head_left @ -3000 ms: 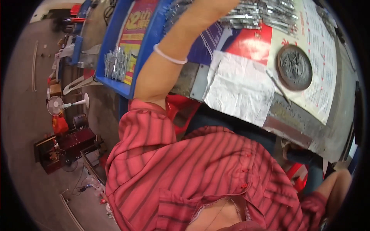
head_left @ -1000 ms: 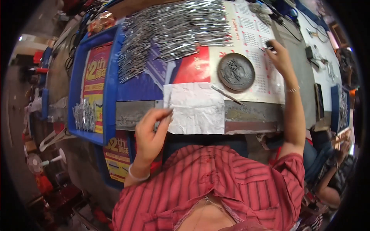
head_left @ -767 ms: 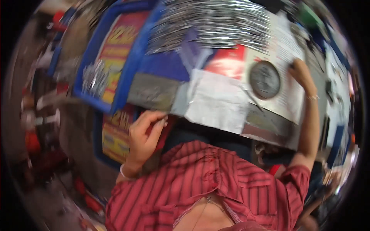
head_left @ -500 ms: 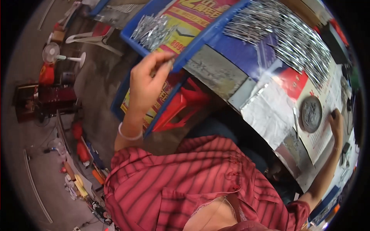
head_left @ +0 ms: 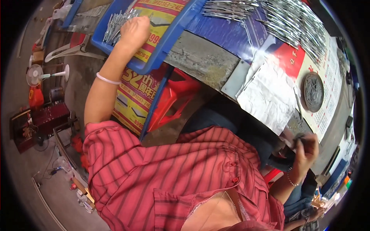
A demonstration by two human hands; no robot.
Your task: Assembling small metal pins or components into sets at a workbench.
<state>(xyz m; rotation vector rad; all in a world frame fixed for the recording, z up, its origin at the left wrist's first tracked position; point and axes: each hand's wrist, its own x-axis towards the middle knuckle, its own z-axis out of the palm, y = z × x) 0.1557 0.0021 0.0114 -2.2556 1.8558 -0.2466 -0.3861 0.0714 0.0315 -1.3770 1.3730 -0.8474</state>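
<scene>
From far off, I see what looks like a workshop. The worktable (head_left: 204, 57) is gray and scuffed. Heaps of thin, shiny metal pieces (head_left: 295, 25) lie on it. A blue tray (head_left: 169, 40) at its left end holds more. Farther left of it, I spot a gray floor (head_left: 23, 161) and a white fan (head_left: 35, 75).

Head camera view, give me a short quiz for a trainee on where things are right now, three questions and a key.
1. Which of the person's hands is over the blue tray?
2. True or false: the round dish lies to the right of the creased white sheet.
3. What lies between that sheet and the dish?
A) a coiled rope
B) a thin rod
C) a green bottle

Key: 1. The left hand. 2. True. 3. B.
</scene>
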